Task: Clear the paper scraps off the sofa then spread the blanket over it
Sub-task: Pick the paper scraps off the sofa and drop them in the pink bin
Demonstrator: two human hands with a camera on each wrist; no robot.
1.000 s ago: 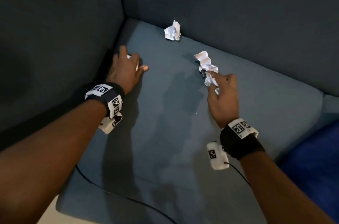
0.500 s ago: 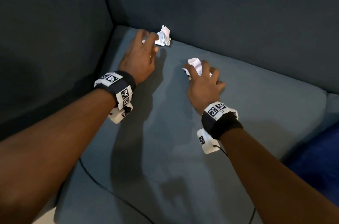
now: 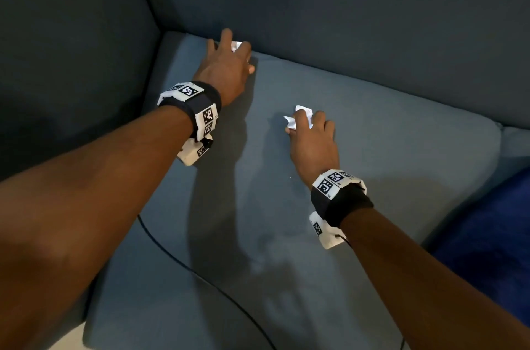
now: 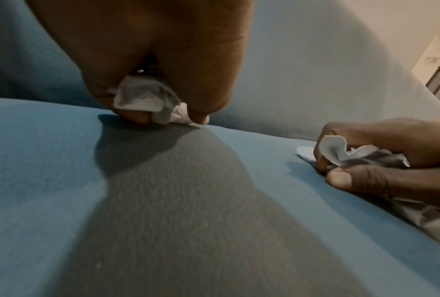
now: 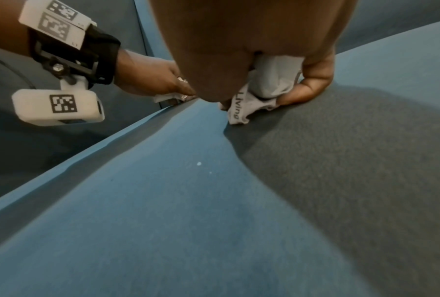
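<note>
Two crumpled white paper scraps are on the blue-grey sofa seat (image 3: 258, 206). My left hand (image 3: 229, 60) is at the seat's back edge, fingers curled round one scrap (image 3: 235, 46); the left wrist view shows that scrap (image 4: 148, 100) pinched between thumb and fingers against the cushion. My right hand (image 3: 311, 134) sits mid-seat gripping the other scrap (image 3: 298, 119), a printed paper wad (image 5: 262, 90) bunched under the fingers. A dark blue blanket (image 3: 493, 235) lies at the right edge of the head view.
The sofa's backrest (image 3: 344, 20) rises just behind both hands and the armrest (image 3: 63, 63) stands at the left. A thin black cable (image 3: 183, 260) runs across the seat's front.
My left hand has reached from the seat's left side to the far scrap by the backrest and closed on it. My right hand has bunched its scrap down onto the cushion.
</note>
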